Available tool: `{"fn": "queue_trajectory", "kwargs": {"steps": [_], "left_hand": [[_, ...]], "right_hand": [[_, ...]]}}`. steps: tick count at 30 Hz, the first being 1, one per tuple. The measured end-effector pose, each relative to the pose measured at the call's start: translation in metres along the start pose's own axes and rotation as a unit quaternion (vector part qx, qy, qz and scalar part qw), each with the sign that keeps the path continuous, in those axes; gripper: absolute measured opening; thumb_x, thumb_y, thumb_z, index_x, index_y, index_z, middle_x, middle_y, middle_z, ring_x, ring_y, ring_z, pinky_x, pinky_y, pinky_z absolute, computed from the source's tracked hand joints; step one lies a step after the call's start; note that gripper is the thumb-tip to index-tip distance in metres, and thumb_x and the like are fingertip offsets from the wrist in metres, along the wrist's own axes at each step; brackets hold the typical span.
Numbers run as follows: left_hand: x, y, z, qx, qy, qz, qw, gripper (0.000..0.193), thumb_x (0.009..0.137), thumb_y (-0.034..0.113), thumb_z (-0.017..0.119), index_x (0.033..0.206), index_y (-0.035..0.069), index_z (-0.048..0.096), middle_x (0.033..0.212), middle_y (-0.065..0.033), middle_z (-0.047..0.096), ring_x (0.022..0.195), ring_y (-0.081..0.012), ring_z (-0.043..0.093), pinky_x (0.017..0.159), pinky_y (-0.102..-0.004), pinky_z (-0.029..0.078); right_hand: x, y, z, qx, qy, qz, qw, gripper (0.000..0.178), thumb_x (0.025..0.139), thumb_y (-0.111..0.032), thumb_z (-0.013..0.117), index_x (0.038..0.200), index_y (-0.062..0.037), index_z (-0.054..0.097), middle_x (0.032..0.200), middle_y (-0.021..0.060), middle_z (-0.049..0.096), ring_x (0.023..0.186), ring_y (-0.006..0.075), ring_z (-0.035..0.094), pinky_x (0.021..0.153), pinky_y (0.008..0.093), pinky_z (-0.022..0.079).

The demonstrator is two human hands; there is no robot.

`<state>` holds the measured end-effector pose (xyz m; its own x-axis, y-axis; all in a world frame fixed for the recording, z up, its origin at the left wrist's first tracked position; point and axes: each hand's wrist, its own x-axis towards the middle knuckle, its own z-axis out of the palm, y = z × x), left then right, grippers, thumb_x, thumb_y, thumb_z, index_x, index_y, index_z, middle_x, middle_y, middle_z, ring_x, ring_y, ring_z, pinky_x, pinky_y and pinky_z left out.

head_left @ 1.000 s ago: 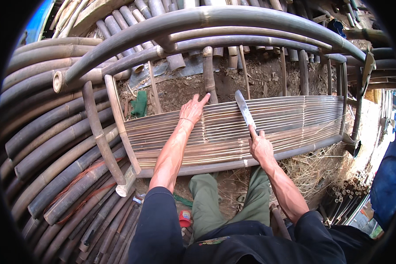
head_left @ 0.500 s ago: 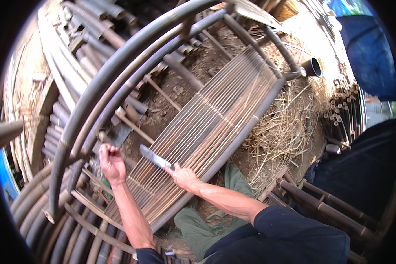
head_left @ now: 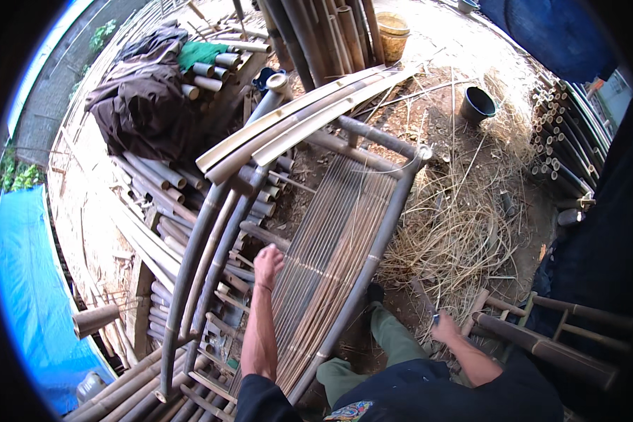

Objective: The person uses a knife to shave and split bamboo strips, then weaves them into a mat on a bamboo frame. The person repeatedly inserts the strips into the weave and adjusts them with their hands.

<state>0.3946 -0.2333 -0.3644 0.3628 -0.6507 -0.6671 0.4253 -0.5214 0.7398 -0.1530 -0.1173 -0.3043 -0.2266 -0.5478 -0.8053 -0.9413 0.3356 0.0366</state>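
Observation:
A bamboo bench (head_left: pixel 374 261) with a seat of thin slats (head_left: pixel 334 243) stands at a slant before me. Over the near-left part of the seat, close to the back rails, is my left hand (head_left: pixel 268 265); its fingers are curled closed, and whatever they might hold is hidden. My right hand (head_left: pixel 444 328) is out to the right of the bench, wrapped round the handle of a knife (head_left: pixel 423 294). The blade points away from me, above loose shavings. Split bamboo lengths (head_left: pixel 299 126) lie across the far end of the bench's back.
Bamboo shavings (head_left: pixel 450 246) cover the ground right of the bench. A black bucket (head_left: pixel 478 104) and a yellow bucket (head_left: pixel 392 36) stand farther off. Bamboo poles (head_left: pixel 163 200) are stacked at left, below a brown cloth (head_left: pixel 144 95). A bamboo frame (head_left: pixel 541 344) is near my right arm.
My right hand has carried the knife from over the slats to the right, off the bench. The left hand is farther along the seat's back side. The whole view has shifted.

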Motion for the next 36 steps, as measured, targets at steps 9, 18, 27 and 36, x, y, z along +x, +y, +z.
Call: {"fn": "queue_trajectory", "kwargs": {"steps": [9, 18, 27, 36], "left_hand": [[0.182, 0.149, 0.101, -0.134, 0.045, 0.048, 0.989, 0.079, 0.083, 0.051, 0.064, 0.147, 0.017, 0.032, 0.154, -0.0091, 0.027, 0.144, -0.0289, 0.017, 0.112, -0.0526, 0.015], [0.157, 0.160, 0.153, -0.028, -0.010, 0.093, 0.995, 0.037, 0.087, 0.022, 0.069, 0.118, 0.007, 0.055, 0.107, -0.0071, 0.061, 0.094, -0.0213, 0.062, 0.072, -0.0342, 0.056], [-0.159, 0.175, 0.364, 0.167, -0.311, 0.278, 0.894, 0.031, 0.087, 0.020, 0.065, 0.096, -0.004, 0.049, 0.087, -0.0147, 0.060, 0.069, -0.0178, 0.063, 0.054, -0.0283, 0.058], [-0.384, 0.180, 0.273, 0.240, -0.146, 0.365, 0.888, 0.036, 0.078, 0.021, 0.067, 0.101, 0.001, 0.048, 0.075, -0.0092, 0.058, 0.050, -0.0132, 0.055, 0.043, -0.0230, 0.049]], "right_hand": [[0.010, 0.253, 0.011, 0.304, 0.077, 0.334, 0.889, 0.046, 0.081, -0.015, 0.066, 0.123, -0.0039, 0.049, 0.106, 0.0214, 0.062, 0.093, 0.0319, 0.064, 0.078, 0.0427, 0.051], [-0.085, 0.142, 0.014, 0.420, -0.017, 0.314, 0.851, 0.040, 0.079, -0.017, 0.070, 0.115, -0.0058, 0.054, 0.088, 0.0122, 0.062, 0.067, 0.0222, 0.059, 0.058, 0.0394, 0.049], [0.025, 0.032, -0.130, 0.204, 0.132, -0.044, 0.969, 0.029, 0.080, -0.024, 0.063, 0.104, -0.0089, 0.055, 0.092, 0.0170, 0.062, 0.082, 0.0357, 0.063, 0.071, 0.0463, 0.050], [0.045, -0.046, -0.264, 0.219, 0.276, -0.290, 0.890, 0.040, 0.083, -0.034, 0.066, 0.104, -0.0033, 0.053, 0.090, 0.0163, 0.061, 0.075, 0.0291, 0.063, 0.064, 0.0424, 0.054]]}}
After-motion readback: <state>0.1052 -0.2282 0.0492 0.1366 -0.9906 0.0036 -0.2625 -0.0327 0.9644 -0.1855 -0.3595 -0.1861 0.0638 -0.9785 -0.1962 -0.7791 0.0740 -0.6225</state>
